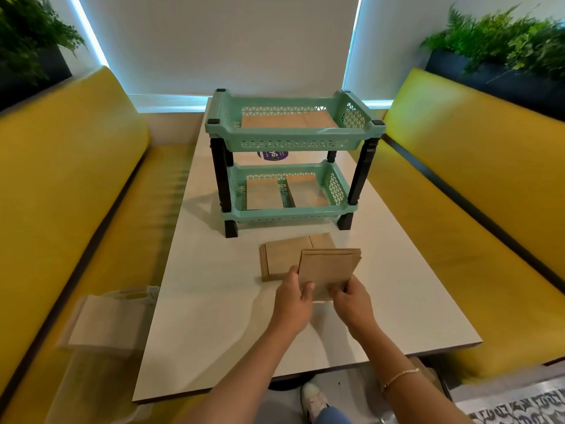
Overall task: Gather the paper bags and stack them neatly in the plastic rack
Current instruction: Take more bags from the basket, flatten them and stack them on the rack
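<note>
Brown kraft paper is what both hands are working in the head view: the left hand (292,296) and right hand (351,301) are pinching the near edge of a small bundle of paper bags (328,270), thumbs on top, fingers curled beneath. Just beyond the left fingertips, a second flat stack (282,258) is lying on the table (214,301). Farther ahead, the 2-tier mint plastic rack (290,142) is already holding bags on both shelves. Squaring the edges before lifting would probably be helping the bundle slide in flat.
</note>
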`<state>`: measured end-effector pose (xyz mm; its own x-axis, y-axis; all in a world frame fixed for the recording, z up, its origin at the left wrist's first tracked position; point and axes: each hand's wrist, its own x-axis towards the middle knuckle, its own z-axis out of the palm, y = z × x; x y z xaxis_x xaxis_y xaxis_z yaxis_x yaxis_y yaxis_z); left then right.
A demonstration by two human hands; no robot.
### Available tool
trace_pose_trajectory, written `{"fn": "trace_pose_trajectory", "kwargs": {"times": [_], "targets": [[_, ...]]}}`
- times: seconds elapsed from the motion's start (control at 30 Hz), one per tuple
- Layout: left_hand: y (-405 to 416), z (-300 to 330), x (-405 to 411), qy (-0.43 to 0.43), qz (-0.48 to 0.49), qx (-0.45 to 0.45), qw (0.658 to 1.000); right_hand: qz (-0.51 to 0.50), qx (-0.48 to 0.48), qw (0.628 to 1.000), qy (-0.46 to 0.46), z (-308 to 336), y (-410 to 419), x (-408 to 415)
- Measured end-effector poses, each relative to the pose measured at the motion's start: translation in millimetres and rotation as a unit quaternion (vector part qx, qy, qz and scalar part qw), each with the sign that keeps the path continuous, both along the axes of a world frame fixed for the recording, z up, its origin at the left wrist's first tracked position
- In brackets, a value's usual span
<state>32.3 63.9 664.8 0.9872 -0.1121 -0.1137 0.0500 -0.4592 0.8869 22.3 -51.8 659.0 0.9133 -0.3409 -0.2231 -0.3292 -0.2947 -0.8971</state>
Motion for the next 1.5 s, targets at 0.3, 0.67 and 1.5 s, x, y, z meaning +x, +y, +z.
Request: {"fn": "trace_pose_trajectory", "kwargs": {"times": [0.3, 0.67, 1.5], "targets": [[0.8, -1.5, 17.3, 0.01, 0.039, 0.07, 0.997, 0.021, -0.104, 0.994, 0.037, 16.9, -3.0, 17.0], [-20.9, 65.9, 157.1, -0.049, 0.134, 0.09, 0.986, -0.012, -0.097, 0.995, -0.017, 89.0, -6.8, 154.5], [-58.3, 34.4, 239.4, 0.058, 0.112, 0.191, 0.974, 0.017, -0.201, 0.977, 0.067, 43.2, -17.3, 244.1]]}}
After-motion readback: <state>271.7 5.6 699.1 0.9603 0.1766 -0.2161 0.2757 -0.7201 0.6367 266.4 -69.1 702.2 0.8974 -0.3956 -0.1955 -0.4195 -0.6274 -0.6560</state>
